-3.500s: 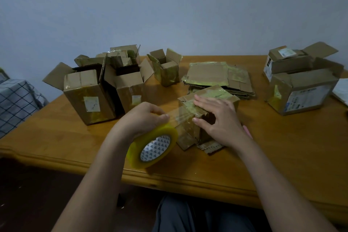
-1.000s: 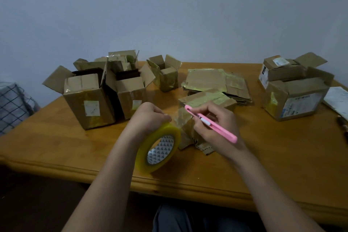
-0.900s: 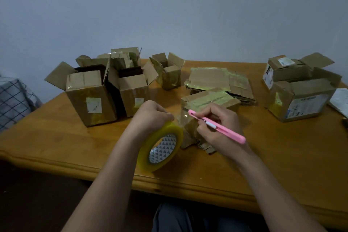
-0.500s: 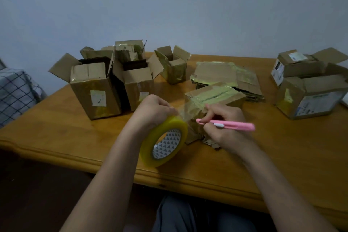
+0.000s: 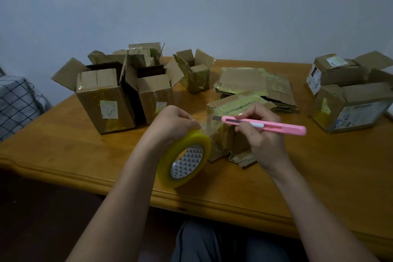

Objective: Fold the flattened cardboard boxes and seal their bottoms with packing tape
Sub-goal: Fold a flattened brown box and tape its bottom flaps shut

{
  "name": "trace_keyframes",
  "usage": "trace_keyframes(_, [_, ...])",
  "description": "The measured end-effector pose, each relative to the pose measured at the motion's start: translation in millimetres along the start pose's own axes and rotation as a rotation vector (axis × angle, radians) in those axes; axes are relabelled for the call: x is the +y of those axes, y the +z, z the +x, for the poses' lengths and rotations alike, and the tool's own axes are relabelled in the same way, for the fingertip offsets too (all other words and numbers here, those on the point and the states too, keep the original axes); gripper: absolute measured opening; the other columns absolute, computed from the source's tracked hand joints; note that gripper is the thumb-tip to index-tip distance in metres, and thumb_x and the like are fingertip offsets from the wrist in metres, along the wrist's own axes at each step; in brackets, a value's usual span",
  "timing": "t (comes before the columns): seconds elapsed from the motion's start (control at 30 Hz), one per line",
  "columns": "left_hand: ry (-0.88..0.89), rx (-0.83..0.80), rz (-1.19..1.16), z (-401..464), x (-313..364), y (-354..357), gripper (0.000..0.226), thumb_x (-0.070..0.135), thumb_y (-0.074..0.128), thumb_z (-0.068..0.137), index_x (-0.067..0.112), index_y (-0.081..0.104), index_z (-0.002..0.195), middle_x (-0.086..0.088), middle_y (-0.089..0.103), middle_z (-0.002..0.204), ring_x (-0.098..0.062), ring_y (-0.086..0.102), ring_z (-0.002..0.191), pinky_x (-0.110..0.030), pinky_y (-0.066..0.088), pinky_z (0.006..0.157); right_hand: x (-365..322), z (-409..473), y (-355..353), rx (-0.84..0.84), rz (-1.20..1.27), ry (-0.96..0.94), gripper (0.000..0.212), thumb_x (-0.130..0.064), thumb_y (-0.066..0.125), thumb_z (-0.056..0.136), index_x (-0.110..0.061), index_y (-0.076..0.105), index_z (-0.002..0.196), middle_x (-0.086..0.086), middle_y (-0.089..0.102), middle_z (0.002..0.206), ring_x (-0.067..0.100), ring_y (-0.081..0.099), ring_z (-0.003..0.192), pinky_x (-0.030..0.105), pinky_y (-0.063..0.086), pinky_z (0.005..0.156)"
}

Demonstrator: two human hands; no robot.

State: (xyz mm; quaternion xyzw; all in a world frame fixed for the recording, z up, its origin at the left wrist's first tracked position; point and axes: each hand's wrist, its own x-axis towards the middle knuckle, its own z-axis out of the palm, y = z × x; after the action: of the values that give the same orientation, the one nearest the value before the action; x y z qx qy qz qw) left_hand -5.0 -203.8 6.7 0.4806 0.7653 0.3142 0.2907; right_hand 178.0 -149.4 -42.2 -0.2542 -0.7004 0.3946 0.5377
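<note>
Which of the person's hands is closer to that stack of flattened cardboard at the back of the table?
The right hand. It holds the pink cutter at the small box, just in front of the flattened cardboard stack. The left hand grips the tape roll, further to the left.

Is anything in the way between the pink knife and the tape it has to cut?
Nothing visible. The pink knife in the right hand points its blade at the stretched tape strip between roll and box.

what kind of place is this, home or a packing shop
Probably a room at home, not a shop: a wooden table against a plain wall, a checked cloth at the left edge, and only a few reused cardboard boxes.
</note>
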Motion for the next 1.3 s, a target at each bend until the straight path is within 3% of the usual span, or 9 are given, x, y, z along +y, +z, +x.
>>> trace_keyframes(0.07, [0.003,-0.004,0.007,0,1,1,0.015,0.028,0.066,0.092,0.018,0.076,0.088,0.000,0.067,0.088,-0.013,0.060,0.082,-0.024,0.042,0.058,-2,-2,4,-0.068,-0.063,0.038,0.007,-0.006,0.065,0.085,-0.012,0.066,0.083,-0.003,0.066,0.077,0.026,0.061,0.068,0.042,0.050,0.053])
trace_keyframes(0.27, [0.005,0.010,0.001,-1,-2,-1,0.022,0.026,0.064,0.093,0.023,0.075,0.075,0.000,0.068,0.088,-0.018,0.061,0.089,-0.028,0.046,0.064,5,-2,9,-0.214,-0.364,0.034,0.013,-0.005,0.069,0.080,-0.018,0.069,0.080,-0.008,0.063,0.078,0.007,0.057,0.067,0.016,0.044,0.051])
trace_keyframes(0.4, [0.002,0.023,-0.050,-6,-5,-3,0.020,0.027,0.064,0.094,0.021,0.075,0.078,-0.001,0.067,0.092,-0.019,0.061,0.092,-0.031,0.047,0.069,5,-1,5,-0.134,-0.145,0.153,0.004,-0.018,0.064,0.077,-0.017,0.066,0.074,0.000,0.065,0.072,0.022,0.060,0.064,0.042,0.047,0.047])
trace_keyframes(0.5, [0.011,0.035,-0.068,-11,-6,-3,0.018,0.027,0.065,0.093,0.019,0.075,0.080,-0.002,0.068,0.093,-0.019,0.062,0.092,-0.031,0.050,0.072,1,2,0,-0.083,-0.079,0.126,0.005,-0.016,0.062,0.077,-0.015,0.066,0.075,0.004,0.066,0.075,0.032,0.063,0.072,0.055,0.051,0.061])
trace_keyframes(0.73, [0.033,0.099,-0.090,-21,-9,-2,0.016,0.026,0.064,0.093,0.018,0.075,0.083,-0.002,0.068,0.094,-0.020,0.063,0.092,-0.039,0.054,0.082,-17,-16,-30,0.146,0.025,-0.042,0.004,-0.008,0.062,0.087,-0.007,0.064,0.090,0.004,0.068,0.086,0.012,0.067,0.078,0.019,0.053,0.068])
trace_keyframes(0.87, [0.063,0.099,-0.071,-27,-9,-3,0.018,0.026,0.065,0.093,0.019,0.076,0.080,-0.002,0.069,0.091,-0.021,0.064,0.090,-0.034,0.053,0.073,-5,-31,-68,0.301,-0.413,-0.115,0.015,-0.001,0.063,0.088,-0.011,0.064,0.098,-0.005,0.063,0.092,0.005,0.062,0.082,0.018,0.052,0.066])
trace_keyframes(1.03, [0.153,-0.007,0.012,-40,7,11,0.017,0.030,0.064,0.093,0.020,0.075,0.085,0.000,0.067,0.089,-0.017,0.063,0.085,-0.032,0.052,0.071,36,-52,-113,-0.056,-1.083,0.177,0.035,-0.002,0.063,0.086,-0.020,0.063,0.116,0.000,0.057,0.102,0.009,0.050,0.084,0.019,0.040,0.066])
trace_keyframes(1.17, [0.307,-0.143,0.084,-50,23,29,0.014,0.030,0.063,0.094,0.024,0.074,0.089,0.008,0.063,0.097,-0.011,0.058,0.091,-0.033,0.050,0.079,46,-60,-120,-0.228,-1.091,0.309,0.038,-0.004,0.052,0.094,-0.022,0.062,0.126,-0.006,0.049,0.099,0.008,0.043,0.089,0.021,0.037,0.072])
trace_keyframes(1.3, [0.403,-0.212,0.119,-49,36,43,0.015,0.030,0.064,0.094,0.025,0.076,0.089,0.012,0.063,0.093,-0.006,0.057,0.088,-0.029,0.047,0.076,26,-60,-121,-0.177,-0.859,0.308,0.032,-0.010,0.054,0.095,-0.027,0.064,0.120,-0.009,0.053,0.101,0.006,0.051,0.093,0.023,0.047,0.081])
